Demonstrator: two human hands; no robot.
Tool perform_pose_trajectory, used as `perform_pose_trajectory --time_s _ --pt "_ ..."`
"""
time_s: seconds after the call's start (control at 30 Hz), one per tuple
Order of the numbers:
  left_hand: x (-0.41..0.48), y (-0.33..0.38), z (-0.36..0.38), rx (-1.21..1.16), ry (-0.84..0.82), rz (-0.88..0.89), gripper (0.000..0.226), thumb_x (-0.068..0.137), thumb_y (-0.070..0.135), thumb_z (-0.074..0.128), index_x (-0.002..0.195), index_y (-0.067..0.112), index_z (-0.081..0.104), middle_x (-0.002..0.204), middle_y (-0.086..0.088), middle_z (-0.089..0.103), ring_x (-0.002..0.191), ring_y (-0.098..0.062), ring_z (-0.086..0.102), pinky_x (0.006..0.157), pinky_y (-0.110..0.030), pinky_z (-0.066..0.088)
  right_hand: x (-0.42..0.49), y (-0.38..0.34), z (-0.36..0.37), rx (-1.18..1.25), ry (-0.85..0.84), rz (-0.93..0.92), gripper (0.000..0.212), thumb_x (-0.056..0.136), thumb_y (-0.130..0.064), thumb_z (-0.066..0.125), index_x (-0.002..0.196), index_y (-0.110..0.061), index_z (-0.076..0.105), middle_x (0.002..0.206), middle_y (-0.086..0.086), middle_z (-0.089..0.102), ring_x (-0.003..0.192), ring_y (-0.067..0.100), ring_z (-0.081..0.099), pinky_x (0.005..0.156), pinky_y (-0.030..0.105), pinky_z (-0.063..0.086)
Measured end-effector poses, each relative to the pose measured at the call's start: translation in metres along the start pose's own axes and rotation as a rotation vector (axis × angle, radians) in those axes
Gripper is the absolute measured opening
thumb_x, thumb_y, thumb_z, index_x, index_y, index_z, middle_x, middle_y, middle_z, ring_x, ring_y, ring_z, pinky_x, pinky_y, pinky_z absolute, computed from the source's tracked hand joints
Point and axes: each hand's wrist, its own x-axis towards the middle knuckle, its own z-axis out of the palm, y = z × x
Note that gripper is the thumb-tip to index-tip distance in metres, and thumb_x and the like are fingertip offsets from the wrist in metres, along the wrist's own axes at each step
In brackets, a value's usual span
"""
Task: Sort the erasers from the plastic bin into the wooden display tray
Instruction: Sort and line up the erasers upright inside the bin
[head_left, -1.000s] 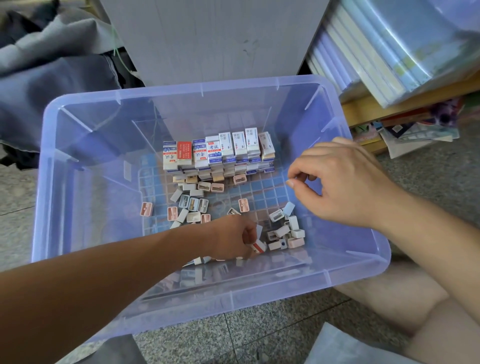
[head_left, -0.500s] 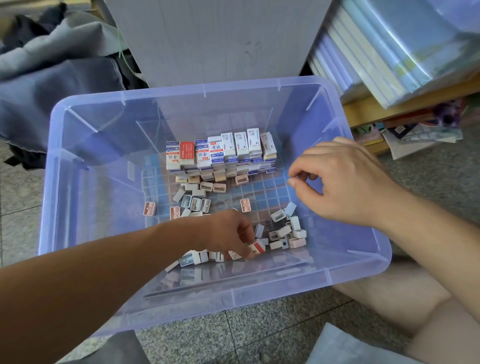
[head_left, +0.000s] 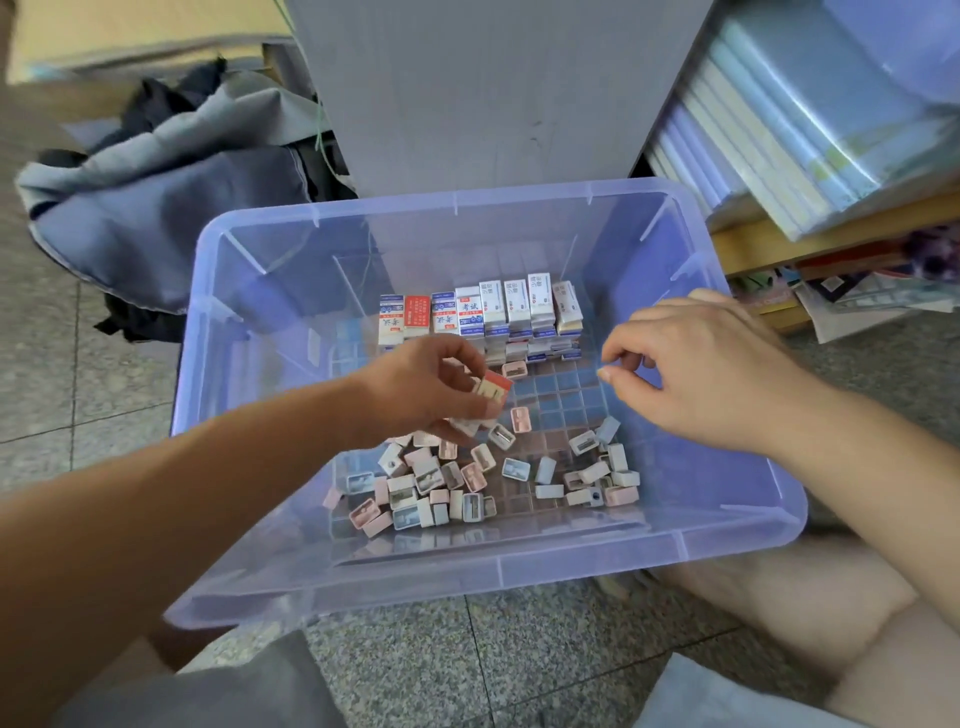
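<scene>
A clear blue plastic bin (head_left: 498, 571) sits on the floor in front of me. Along its far side, boxed erasers (head_left: 488, 317) stand in stacked rows. Several small loose pink, white and blue pieces (head_left: 447, 483) lie scattered on its bottom. My left hand (head_left: 421, 389) is raised inside the bin and pinches a red and white eraser (head_left: 493, 387) between thumb and fingers. My right hand (head_left: 696, 374) hovers over the bin's right half with fingers curled and holds nothing. No wooden tray is in view.
A grey board (head_left: 493, 93) stands upright behind the bin. Crumpled grey cloth (head_left: 166, 197) lies at the back left. Wrapped stacks of books (head_left: 810, 114) lean on a wooden shelf (head_left: 831, 234) at the right. The floor is speckled tile.
My left hand has lifted from the loose pile at the bin's near side, carrying a red and white eraser up toward the middle. My right hand has stayed in place.
</scene>
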Motion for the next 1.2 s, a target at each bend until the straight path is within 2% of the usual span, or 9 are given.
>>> perform_pose_trajectory --time_s 0.17,0.27,0.37,0.5,0.63,0.73,0.87,1.03,1.2 --pt "-0.036 0.008 -0.009 -0.069 0.067 0.058 0.037 0.078 0.002 0.084 0.109 0.006 0.065 0.104 -0.025 0.067 0.079 -0.023 0.072 0.066 -0.041 0.063 0.016 -0.032 -0.002 0.564 -0.034 0.23 0.009 0.091 -0.039 0.067 0.094 -0.032 0.071 0.084 -0.014 0.068 0.079 0.005 0.062 0.078 0.025 0.051" --pt "-0.043 0.015 -0.007 -0.066 0.102 0.116 0.034 0.078 0.004 0.084 0.106 0.004 0.064 0.111 -0.031 0.064 0.078 -0.024 0.072 0.066 -0.038 0.064 0.032 -0.059 0.006 0.804 -0.146 0.268 0.012 0.09 -0.034 0.072 0.1 -0.027 0.072 0.084 -0.01 0.071 0.081 0.01 0.069 0.079 0.03 0.058" --pt "-0.044 0.016 -0.007 -0.041 0.11 0.155 0.034 0.078 0.004 0.085 0.105 0.002 0.064 0.107 -0.035 0.06 0.078 -0.028 0.068 0.067 -0.04 0.065 0.043 -0.075 0.012 0.978 -0.218 0.312 0.007 0.093 -0.02 0.072 0.099 -0.016 0.071 0.078 0.003 0.073 0.069 0.009 0.07 0.069 0.03 0.06" --pt "-0.044 0.006 -0.009 -0.106 0.138 0.143 0.032 0.08 0.008 0.085 0.103 0.003 0.064 0.089 -0.016 0.068 0.076 -0.023 0.072 0.067 -0.038 0.064 0.052 -0.082 0.019 1.096 -0.244 0.362 0.003 0.094 -0.013 0.071 0.094 -0.011 0.069 0.086 0.014 0.075 0.073 0.016 0.071 0.07 0.034 0.06" --pt "-0.039 -0.003 -0.016 -0.216 0.253 0.116 0.012 0.094 0.002 0.07 0.105 0.006 0.066 0.084 -0.014 0.062 0.071 -0.018 0.068 0.071 -0.035 0.064 0.066 -0.072 0.022 1.273 -0.043 0.614 0.005 0.098 -0.008 0.064 0.093 -0.008 0.066 0.083 0.011 0.072 0.065 0.013 0.065 0.061 0.026 0.056" --pt "-0.036 -0.007 -0.021 -0.26 0.312 0.046 0.021 0.095 -0.009 0.06 0.105 0.008 0.067 0.087 -0.015 0.057 0.071 -0.022 0.07 0.078 -0.042 0.065 0.077 -0.054 0.025 1.364 0.127 0.838 0.008 0.1 -0.006 0.059 0.105 -0.005 0.065 0.087 0.014 0.07 0.068 0.016 0.064 0.064 0.027 0.056" --pt "-0.034 -0.005 -0.023 -0.361 0.311 -0.002 0.023 0.094 -0.012 0.059 0.101 0.009 0.067 0.095 -0.017 0.062 0.082 -0.028 0.071 0.071 -0.041 0.065 0.082 -0.042 0.032 1.453 0.184 0.961 0.01 0.097 0.0 0.06 0.107 -0.001 0.059 0.101 0.02 0.068 0.082 0.023 0.069 0.072 0.031 0.06" --pt "-0.029 -0.002 -0.024 -0.367 0.341 -0.011 0.022 0.094 -0.01 0.062 0.099 0.01 0.067 0.099 -0.015 0.064 0.079 -0.024 0.071 0.07 -0.043 0.065 0.083 -0.029 0.046 1.224 0.353 1.055 0.009 0.091 -0.02 0.069 0.088 -0.013 0.073 0.074 0.001 0.07 0.067 0.015 0.064 0.071 0.034 0.06" --pt "-0.025 -0.002 -0.022 -0.311 0.343 0.026 0.022 0.093 -0.009 0.064 0.096 0.012 0.069 0.09 -0.012 0.055 0.078 -0.023 0.065 0.071 -0.043 0.065 0.077 -0.025 0.067 1.064 0.468 1.115 0.013 0.089 -0.029 0.073 0.079 -0.027 0.065 0.071 -0.002 0.073 0.077 0.021 0.073 0.082 0.049 0.062"
